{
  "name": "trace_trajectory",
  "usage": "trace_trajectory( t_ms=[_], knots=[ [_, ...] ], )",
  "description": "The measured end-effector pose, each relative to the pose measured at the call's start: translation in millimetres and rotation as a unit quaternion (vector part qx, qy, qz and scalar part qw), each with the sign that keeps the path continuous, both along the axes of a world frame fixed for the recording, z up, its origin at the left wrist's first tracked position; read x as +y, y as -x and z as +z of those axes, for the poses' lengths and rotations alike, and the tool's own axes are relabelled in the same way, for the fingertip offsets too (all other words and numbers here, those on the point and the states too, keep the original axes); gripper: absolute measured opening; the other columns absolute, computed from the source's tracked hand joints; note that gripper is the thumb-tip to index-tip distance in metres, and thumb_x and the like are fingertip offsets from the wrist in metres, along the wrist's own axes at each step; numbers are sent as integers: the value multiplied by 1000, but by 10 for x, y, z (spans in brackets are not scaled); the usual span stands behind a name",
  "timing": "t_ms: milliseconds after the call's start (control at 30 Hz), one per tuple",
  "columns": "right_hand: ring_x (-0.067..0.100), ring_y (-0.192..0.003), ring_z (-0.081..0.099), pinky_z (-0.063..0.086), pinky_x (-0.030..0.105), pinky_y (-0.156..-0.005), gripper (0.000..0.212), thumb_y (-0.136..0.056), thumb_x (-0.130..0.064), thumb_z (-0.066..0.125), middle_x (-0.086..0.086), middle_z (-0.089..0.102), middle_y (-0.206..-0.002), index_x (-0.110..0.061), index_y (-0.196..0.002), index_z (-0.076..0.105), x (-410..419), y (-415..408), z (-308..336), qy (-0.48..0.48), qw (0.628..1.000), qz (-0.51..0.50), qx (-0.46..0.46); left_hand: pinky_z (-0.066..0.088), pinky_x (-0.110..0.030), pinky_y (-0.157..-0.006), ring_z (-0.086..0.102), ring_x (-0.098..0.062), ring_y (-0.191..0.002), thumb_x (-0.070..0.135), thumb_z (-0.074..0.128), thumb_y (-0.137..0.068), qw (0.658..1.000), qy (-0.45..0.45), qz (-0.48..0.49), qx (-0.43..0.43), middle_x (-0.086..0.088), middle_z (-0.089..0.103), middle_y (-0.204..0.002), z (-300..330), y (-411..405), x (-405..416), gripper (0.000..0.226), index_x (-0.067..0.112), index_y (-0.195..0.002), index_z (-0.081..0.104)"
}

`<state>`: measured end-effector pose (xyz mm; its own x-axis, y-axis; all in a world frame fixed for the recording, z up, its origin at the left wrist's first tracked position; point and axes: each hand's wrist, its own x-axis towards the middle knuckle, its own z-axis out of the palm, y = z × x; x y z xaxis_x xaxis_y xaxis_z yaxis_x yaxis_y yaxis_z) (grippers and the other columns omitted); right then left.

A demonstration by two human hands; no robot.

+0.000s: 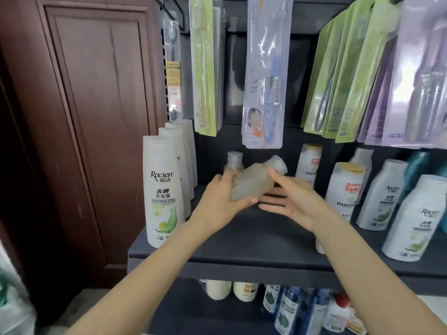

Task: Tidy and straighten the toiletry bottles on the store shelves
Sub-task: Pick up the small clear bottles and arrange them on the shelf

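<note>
At the centre of the frame, two bare hands hold a pale, translucent bottle [254, 181] tilted above a dark shelf [242, 245], its cap pointing to the upper right. The left hand [217, 201] is wrapped around the bottle's base, while the right hand [292, 201] has its fingers spread, thumb touching the bottle near the neck. A row of white shampoo bottles [163, 189] stands at the shelf's left end, a second clear bottle [233, 162] stands upright just behind the held one, more white bottles [346, 187] stand at right, and toothbrush packs [263, 68] hang across the top.
</note>
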<state>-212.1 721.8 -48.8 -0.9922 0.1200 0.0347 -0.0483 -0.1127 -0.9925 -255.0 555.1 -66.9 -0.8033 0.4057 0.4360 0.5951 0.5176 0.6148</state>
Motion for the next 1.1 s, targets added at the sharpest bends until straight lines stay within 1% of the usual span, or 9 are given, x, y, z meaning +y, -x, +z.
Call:
trace_trajectory(
  t_ms=[133, 233, 400, 500, 600, 700, 767, 867, 1100],
  knots=[
    [27, -94, 69, 57, 40, -81, 33, -86, -34, 65, 17, 70, -100, -9, -107, 61, -32, -7, -28, 52, 998, -25, -25, 34, -23, -90, 39, -17, -109, 39, 72, -77, 996, 23, 29, 87, -3, 42, -116, -35, -51, -42, 73, 24, -137, 34],
    [28, -97, 67, 55, 42, -85, 27, -86, -26, 65, 20, 67, -103, -4, -100, 60, -79, 2, -83, 152, 988, -39, -8, 28, -19, -90, 36, -15, -113, 34, 78, -71, 994, 26, 22, 103, 0, 40, -119, -43, -66, -91, 77, 27, -136, 38],
    [24, -103, 67, 55, 42, -88, 27, -88, -21, 61, 17, 69, -108, -1, -106, 62, -66, 21, -155, 180, 982, -34, 50, 40, -17, -91, 52, -7, -106, 35, 73, -77, 998, -63, -25, 2, 5, 51, -117, 0, -50, -209, 62, 23, -131, 45],
    [25, -108, 64, 54, 41, -90, 25, -92, -19, 54, 17, 69, -111, 0, -107, 61, -45, 1, -160, 211, 974, 4, 77, 43, -4, -73, 58, 6, -88, 40, 69, -80, 994, -77, -44, -63, 16, 60, -102, 5, -62, -274, 49, 24, -122, 51],
    [25, -107, 65, 54, 38, -89, 25, -94, -16, 51, 18, 68, -112, 2, -109, 60, -38, -11, -144, 200, 977, 19, 76, 44, -3, -69, 60, 6, -80, 34, 76, -75, 992, -108, -41, -50, 16, 61, -95, -57, -106, -272, 45, 24, -113, 55],
    [26, -102, 67, 57, 37, -84, 23, -94, -12, 53, 20, 66, -113, 3, -112, 57, -34, 10, -149, 176, 982, -29, 53, 49, -12, -80, 59, -3, -95, 27, 81, -69, 991, -125, -37, 4, 5, 56, -111, -117, -95, -255, 55, 24, -116, 52],
    [26, -101, 66, 56, 37, -81, 16, -94, -12, 53, 19, 65, -112, -1, -105, 57, -39, 25, -172, 165, 984, -57, 41, 48, -17, -90, 55, -6, -103, 22, 82, -68, 993, -106, -34, 46, 5, 50, -116, -131, -69, -254, 61, 26, -120, 50],
    [25, -103, 65, 56, 38, -84, 21, -95, -14, 53, 18, 65, -113, 0, -110, 56, -53, 36, -212, 176, 982, -58, 47, 46, -28, -98, 53, -8, -109, 18, 82, -67, 991, -97, -35, 79, 6, 47, -118, -141, -65, -251, 63, 25, -121, 50],
    [24, -107, 65, 55, 38, -89, 30, -95, -14, 52, 16, 65, -117, -1, -121, 54, -29, 44, -243, 177, 980, -48, 72, 47, -23, -95, 53, -5, -106, 14, 82, -65, 990, -112, -29, 75, 7, 48, -115, -184, -8, -252, 60, 24, -116, 51]
  ],
)
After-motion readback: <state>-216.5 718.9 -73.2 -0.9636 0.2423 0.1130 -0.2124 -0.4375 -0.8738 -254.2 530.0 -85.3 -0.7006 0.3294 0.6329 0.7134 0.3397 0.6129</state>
